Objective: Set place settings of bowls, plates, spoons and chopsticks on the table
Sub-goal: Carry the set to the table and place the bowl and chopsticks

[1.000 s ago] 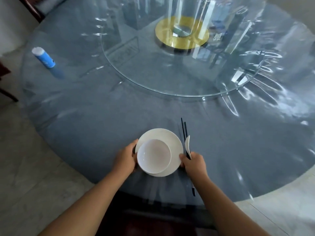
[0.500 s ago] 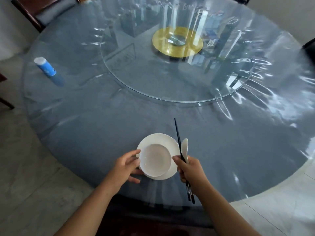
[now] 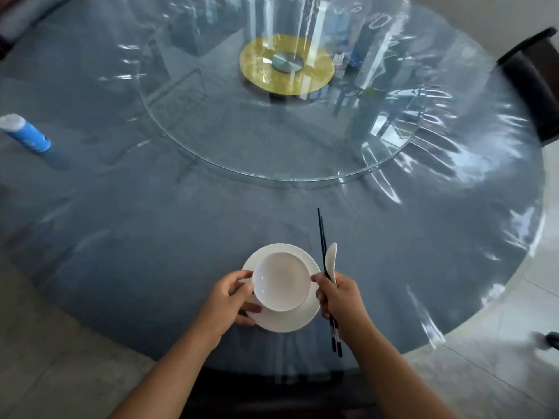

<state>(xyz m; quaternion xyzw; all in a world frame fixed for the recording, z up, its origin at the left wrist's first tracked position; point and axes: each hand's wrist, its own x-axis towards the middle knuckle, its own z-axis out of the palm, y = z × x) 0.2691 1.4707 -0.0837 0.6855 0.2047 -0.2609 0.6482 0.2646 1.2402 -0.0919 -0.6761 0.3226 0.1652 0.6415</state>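
A white bowl point(image 3: 282, 281) sits on a white plate point(image 3: 295, 320) above the near edge of the round table point(image 3: 151, 252). My left hand point(image 3: 230, 297) grips the left rim of the plate and bowl, thumb on top and fingers underneath. My right hand point(image 3: 338, 297) holds a pair of black chopsticks point(image 3: 323, 237) and a white spoon point(image 3: 331, 258) together, just right of the plate. The chopstick tips point away from me and their back ends stick out below my fist.
A glass turntable point(image 3: 211, 140) with a gold hub point(image 3: 287, 65) fills the table's middle. A blue and white tube point(image 3: 25, 133) lies at the far left. A dark chair point(image 3: 532, 74) stands at the right. Clear plastic covers the grey tablecloth.
My left hand has moved its fingers under the plate's rim. My right hand has lifted the chopsticks and spoon a little and keeps holding them. The view has shifted to the right.
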